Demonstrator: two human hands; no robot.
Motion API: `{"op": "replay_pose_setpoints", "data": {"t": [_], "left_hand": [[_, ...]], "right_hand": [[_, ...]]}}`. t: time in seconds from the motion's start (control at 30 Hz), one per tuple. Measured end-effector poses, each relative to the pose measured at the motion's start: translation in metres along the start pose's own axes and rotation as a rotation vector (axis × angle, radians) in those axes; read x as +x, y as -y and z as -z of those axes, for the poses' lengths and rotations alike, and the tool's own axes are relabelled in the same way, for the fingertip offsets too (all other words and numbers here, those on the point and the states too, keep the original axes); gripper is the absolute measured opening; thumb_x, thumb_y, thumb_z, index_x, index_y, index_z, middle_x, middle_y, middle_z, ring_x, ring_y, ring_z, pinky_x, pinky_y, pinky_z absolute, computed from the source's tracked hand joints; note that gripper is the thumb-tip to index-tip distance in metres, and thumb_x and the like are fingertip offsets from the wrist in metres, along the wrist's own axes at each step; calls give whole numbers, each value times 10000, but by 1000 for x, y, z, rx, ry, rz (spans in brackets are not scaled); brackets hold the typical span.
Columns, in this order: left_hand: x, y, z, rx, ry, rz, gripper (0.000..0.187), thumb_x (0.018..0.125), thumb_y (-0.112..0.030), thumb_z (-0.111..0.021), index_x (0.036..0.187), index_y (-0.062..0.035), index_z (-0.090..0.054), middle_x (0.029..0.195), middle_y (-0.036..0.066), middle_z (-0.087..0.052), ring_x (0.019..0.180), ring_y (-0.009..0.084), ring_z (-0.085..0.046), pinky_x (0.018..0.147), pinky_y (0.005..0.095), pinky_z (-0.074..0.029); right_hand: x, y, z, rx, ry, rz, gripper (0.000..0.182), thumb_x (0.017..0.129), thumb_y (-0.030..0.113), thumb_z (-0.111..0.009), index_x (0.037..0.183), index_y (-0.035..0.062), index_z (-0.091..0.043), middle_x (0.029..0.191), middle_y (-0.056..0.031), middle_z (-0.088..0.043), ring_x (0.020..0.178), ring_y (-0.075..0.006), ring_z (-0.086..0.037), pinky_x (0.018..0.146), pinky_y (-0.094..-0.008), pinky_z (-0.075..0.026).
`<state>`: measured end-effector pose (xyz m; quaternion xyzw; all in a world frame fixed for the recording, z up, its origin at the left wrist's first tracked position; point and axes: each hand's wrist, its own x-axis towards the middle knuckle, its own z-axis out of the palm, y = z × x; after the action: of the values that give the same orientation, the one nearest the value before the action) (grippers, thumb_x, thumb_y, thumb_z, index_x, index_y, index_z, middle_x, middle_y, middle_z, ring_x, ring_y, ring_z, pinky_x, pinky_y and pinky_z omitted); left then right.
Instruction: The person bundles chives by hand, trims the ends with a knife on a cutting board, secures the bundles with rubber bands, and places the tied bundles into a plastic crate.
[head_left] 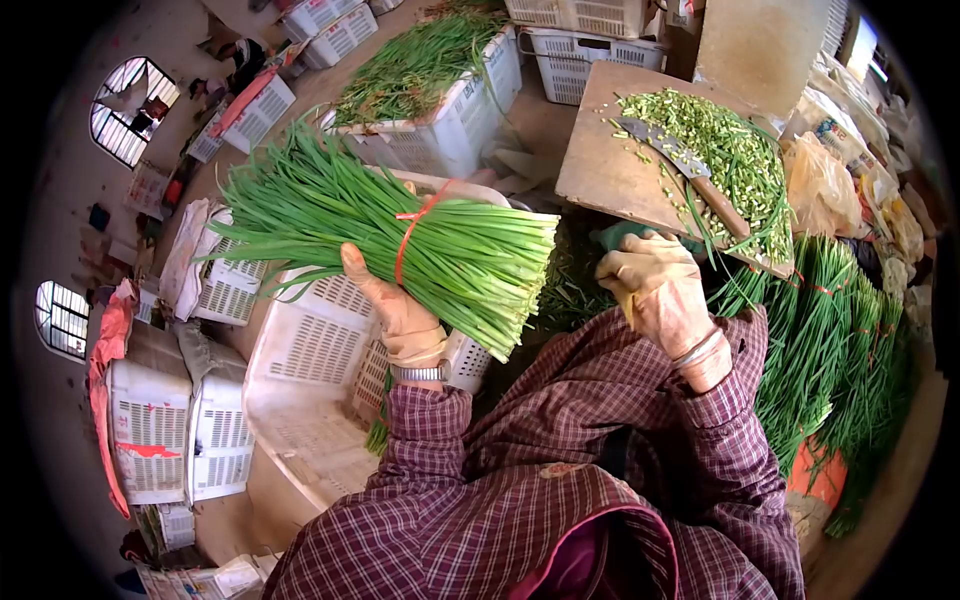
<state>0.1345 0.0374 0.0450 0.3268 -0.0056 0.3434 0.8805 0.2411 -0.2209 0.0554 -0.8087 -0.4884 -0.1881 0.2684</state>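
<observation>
Left of the wooden board [610, 150], the left hand [405, 325] grips a red-tied green bundle [400, 225], thumb up, its other fingers hidden beneath. Just below the board, the right hand [655, 285] is raised and bent inward, fingers curled; whether it pinches anything, I cannot tell.

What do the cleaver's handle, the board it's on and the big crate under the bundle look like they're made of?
Cleaver handle: probably wood, smooth and brown. Board: likely wood or plywood, flat, tan, scuffed. Crate: apparently molded plastic, off-white and grimy, with rows of slots through its walls.
</observation>
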Motion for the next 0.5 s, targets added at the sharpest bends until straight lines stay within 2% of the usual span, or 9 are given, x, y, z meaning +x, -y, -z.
{"op": "replay_pose_setpoints", "data": {"t": [0.03, 0.1, 0.13, 0.2, 0.27, 0.3, 0.33, 0.4, 0.5], "left_hand": [[1, -2, 0, -26, 25, 14, 821, 927, -613, -549, 1525, -96, -327, 1538, 147, -396, 1358, 287, -431, 1146, 435, -365], [3, -1, 5, -46, 3, 1, 812, 933, -610, -539, 1523, -94, -328, 1545, 146, -385, 1355, 300, -430, 1138, 447, -375], [4, 0, 7, -29, 35, 18, 828, 921, -607, -565, 1520, -86, -329, 1521, 152, -412, 1347, 314, -446, 1138, 474, -383], [2, 0, 6, -5, 62, 21, 845, 909, -604, -590, 1516, -78, -329, 1497, 158, -439, 1338, 328, -461, 1139, 501, -390], [0, 5, -4, 94, 47, 35, 859, 871, -603, -638, 1476, -51, -378, 1434, 179, -492, 1268, 334, -530, 1083, 500, -459], [0, 5, -9, 95, 45, 25, 859, 871, -603, -638, 1476, -51, -378, 1434, 179, -492, 1268, 334, -530, 1083, 500, -459], [-2, 5, -16, 130, 69, 45, 854, 854, -601, -656, 1451, -44, -404, 1401, 180, -514, 1230, 329, -559, 1047, 489, -493], [-5, 5, -25, 189, 61, 79, 855, 819, -621, -680, 1401, -37, -457, 1349, 173, -546, 1170, 316, -601, 962, 467, -561], [-11, 7, -29, 127, 51, 91, 881, 813, -643, -672, 1412, -37, -447, 1354, 165, -545, 1164, 317, -602, 971, 472, -556]], "right_hand": [[-7, -8, 2, -43, 103, -87, 133, 756, 210, -748, 800, 111, -671, 804, -70, -615, 799, -277, -617, 720, -393, -489], [-8, -6, 13, 168, 87, -286, 246, 787, 267, -758, 908, 58, -707, 886, -115, -659, 865, -325, -627, 769, -415, -500], [-1, -1, 22, 167, 88, -281, 246, 787, 267, -758, 908, 58, -707, 886, -115, -659, 865, -325, -627, 769, -415, -500], [17, 17, 30, 115, -73, -282, 399, 810, 316, -746, 1052, 3, -698, 969, -174, -674, 930, -369, -626, 823, -430, -500], [31, 21, 27, 196, -62, -190, 434, 822, 328, -739, 1092, -8, -682, 988, -195, -671, 945, -381, -623, 834, -435, -498], [36, 24, 25, 269, -48, -117, 470, 834, 339, -732, 1133, -18, -666, 1007, -217, -668, 961, -393, -620, 846, -440, -495], [40, 27, 19, 366, -11, -147, 480, 871, 336, -704, 1175, -32, -649, 1021, -222, -670, 976, -391, -623, 858, -442, -491], [42, 24, 3, 426, 9, -36, 381, 883, 270, -700, 1102, -39, -663, 988, -209, -673, 941, -385, -634, 830, -427, -505], [38, 20, 1, 532, 30, -40, 259, 889, 173, -688, 1013, -55, -672, 961, -195, -675, 882, -358, -654, 776, -395, -523]]}}
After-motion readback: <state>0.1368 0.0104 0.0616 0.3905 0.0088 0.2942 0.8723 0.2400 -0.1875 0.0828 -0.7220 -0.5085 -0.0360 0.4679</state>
